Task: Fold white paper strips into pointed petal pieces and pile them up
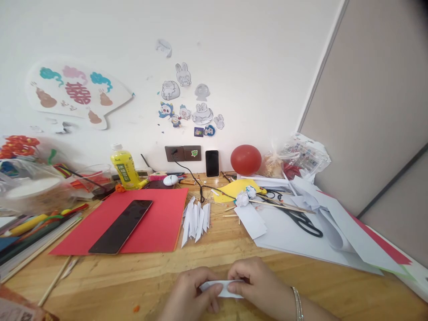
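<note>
A narrow folded strip of white paper (229, 289) is held level between my two hands, low in the view over the wooden table. My left hand (195, 292) pinches its left end between thumb and fingers. On the other end, the thumb and curled fingers of my right hand (252, 283) press the paper. Beyond my hands lies a small pile of folded white paper pieces (196, 219). Left of that pile, a dark tablet (122, 226) rests on red paper sheets (163, 223).
Black-handled scissors (306, 223) lie on white paper sheets (284, 245) at right. Along the wall stand a yellow drink bottle (125, 167), an upright phone (212, 163) and a red balloon (245, 159). Wooden sticks (55, 281) lie at left. A black cable (189, 171) hangs from the socket.
</note>
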Available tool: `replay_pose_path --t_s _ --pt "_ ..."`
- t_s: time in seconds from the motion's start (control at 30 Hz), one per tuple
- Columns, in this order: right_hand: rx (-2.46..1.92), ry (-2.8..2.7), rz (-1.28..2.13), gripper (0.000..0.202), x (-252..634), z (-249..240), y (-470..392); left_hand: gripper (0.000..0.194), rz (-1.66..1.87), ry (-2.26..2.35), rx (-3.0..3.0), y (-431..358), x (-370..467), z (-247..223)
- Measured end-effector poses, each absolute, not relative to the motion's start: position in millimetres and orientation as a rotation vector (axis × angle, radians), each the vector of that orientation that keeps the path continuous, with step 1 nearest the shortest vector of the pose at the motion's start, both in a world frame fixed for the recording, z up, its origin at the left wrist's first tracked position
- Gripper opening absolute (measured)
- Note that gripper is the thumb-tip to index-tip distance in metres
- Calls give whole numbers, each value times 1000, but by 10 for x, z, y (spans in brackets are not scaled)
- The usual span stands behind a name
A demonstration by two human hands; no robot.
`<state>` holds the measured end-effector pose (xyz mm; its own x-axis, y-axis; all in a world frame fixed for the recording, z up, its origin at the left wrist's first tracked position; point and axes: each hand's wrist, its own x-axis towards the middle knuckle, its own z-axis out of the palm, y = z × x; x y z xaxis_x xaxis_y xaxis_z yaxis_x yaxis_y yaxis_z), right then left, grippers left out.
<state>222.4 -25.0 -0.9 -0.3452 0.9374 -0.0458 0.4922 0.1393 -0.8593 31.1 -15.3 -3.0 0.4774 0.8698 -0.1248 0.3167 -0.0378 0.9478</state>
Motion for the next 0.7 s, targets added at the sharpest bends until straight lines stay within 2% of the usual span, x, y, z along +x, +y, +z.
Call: replay_pose_path --t_s 0.17,0.43,0.7 --pt "-1343 -1921 1161 8 2243 5 -249 28 576 1023 1584 -140 283 -51" --pt "-1276 -1936 1234 15 2285 42 -240 56 588 934 1342 -120 300 -200" --pt "-1257 -1857 1295 12 2283 39 -250 60 553 941 1282 -129 310 -195"
